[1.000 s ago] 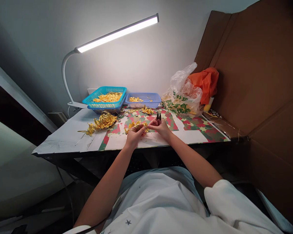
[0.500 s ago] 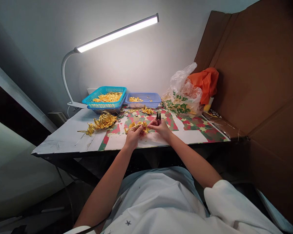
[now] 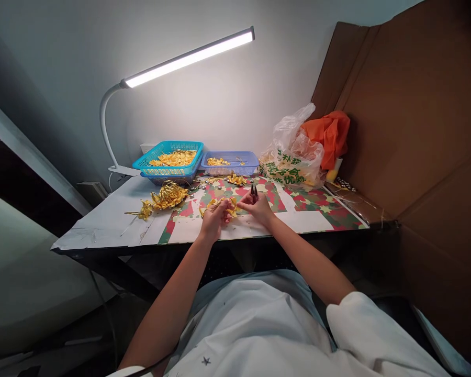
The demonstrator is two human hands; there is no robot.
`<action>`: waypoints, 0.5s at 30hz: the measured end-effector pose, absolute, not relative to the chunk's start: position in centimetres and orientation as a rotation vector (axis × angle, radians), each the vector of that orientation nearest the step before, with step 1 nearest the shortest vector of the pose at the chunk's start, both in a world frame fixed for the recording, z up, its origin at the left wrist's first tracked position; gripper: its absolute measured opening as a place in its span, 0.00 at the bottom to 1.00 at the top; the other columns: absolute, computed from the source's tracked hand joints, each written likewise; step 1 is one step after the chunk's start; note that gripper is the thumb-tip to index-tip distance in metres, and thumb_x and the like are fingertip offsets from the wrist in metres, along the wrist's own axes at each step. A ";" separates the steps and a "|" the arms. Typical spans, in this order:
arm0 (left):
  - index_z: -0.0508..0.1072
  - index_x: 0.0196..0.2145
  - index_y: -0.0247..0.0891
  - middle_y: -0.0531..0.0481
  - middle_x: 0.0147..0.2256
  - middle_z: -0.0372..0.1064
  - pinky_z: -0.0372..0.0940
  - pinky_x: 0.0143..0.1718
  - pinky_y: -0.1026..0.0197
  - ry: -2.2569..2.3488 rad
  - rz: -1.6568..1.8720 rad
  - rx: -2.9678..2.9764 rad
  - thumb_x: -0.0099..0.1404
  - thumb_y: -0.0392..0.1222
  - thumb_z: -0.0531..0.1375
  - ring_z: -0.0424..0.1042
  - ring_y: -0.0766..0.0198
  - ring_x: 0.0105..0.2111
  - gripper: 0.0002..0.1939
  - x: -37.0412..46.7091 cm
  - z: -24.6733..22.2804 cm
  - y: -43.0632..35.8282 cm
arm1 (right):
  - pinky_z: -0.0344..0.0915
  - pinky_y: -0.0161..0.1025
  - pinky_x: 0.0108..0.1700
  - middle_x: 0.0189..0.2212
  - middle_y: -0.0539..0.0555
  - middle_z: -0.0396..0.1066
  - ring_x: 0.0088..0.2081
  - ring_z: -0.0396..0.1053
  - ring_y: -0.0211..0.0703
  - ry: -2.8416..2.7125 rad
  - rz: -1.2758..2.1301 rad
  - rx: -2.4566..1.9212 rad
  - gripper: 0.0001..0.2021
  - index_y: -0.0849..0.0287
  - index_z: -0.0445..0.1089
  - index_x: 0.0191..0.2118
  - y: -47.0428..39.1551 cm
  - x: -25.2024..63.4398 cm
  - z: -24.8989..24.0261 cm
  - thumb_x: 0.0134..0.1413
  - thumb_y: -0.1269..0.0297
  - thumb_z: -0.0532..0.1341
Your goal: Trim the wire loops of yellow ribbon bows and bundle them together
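Note:
My left hand (image 3: 213, 223) is closed around a gold metallic flower (image 3: 233, 203) low over the front of the table; the fingers cover part of it. My right hand (image 3: 261, 209) grips small dark-jawed pliers (image 3: 254, 191), whose tips stick up past the fingers. Thumb and forefinger of this hand pinch together at the flower's right edge. Whether they hold a small part of it is too small to tell. To the left lies a larger gold flower piece (image 3: 169, 196) with thin loops, beside a small gold flower (image 3: 145, 209) on a stem.
At the back stand a turquoise basket (image 3: 168, 169) and a blue-purple basket (image 3: 250, 163), both with gold pieces. Another gold flower (image 3: 236, 179) lies near them. A plastic bag (image 3: 284, 162) and orange cloth (image 3: 329, 136) are by the cardboard wall (image 3: 419, 104). A lamp (image 3: 188, 58) hangs overhead.
The pliers' jaws have turned slightly and now look closer together. Both hands stay at nearly the same spot around the gold flower. The camera view has shifted a little.

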State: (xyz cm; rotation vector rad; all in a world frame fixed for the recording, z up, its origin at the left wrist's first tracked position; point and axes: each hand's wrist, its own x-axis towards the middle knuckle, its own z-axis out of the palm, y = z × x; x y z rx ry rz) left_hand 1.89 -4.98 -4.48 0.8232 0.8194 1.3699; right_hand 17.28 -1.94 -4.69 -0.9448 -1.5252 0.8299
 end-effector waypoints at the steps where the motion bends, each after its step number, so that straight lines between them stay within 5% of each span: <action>1: 0.73 0.28 0.31 0.52 0.25 0.72 0.53 0.15 0.70 0.818 1.357 0.825 0.53 0.42 0.70 0.61 0.75 0.16 0.13 1.9 -4.6 -4.9 | 0.57 0.36 0.29 0.20 0.46 0.64 0.25 0.59 0.35 -1.540 0.805 -0.966 0.23 0.54 0.49 0.20 -2.0 17.3 -4.8 0.37 0.58 0.69; 9: 0.71 0.42 0.33 0.51 0.34 0.70 0.67 0.25 0.66 0.793 1.443 0.703 0.69 0.43 0.59 0.69 0.70 0.26 0.10 1.0 -5.4 -4.1 | 0.62 0.35 0.30 0.21 0.45 0.62 0.25 0.62 0.35 -1.443 0.593 -1.324 0.15 0.58 0.59 0.22 0.3 18.1 -5.4 0.51 0.61 0.65; 12: 0.71 0.45 0.33 0.49 0.37 0.71 0.69 0.27 0.64 0.756 1.549 0.633 0.69 0.43 0.59 0.70 0.69 0.28 0.11 0.7 -5.4 -4.2 | 0.69 0.39 0.36 0.32 0.50 0.71 0.33 0.70 0.39 -1.408 0.613 -1.485 0.10 0.63 0.70 0.35 2.4 18.9 -5.1 0.58 0.59 0.63; 15: 0.71 0.45 0.33 0.49 0.38 0.71 0.68 0.26 0.65 0.722 1.601 0.579 0.69 0.42 0.59 0.70 0.69 0.28 0.10 0.7 -5.3 -4.4 | 0.72 0.47 0.46 0.49 0.56 0.70 0.45 0.72 0.45 -1.394 0.666 -1.605 0.15 0.61 0.68 0.52 4.7 19.3 -4.6 0.63 0.58 0.60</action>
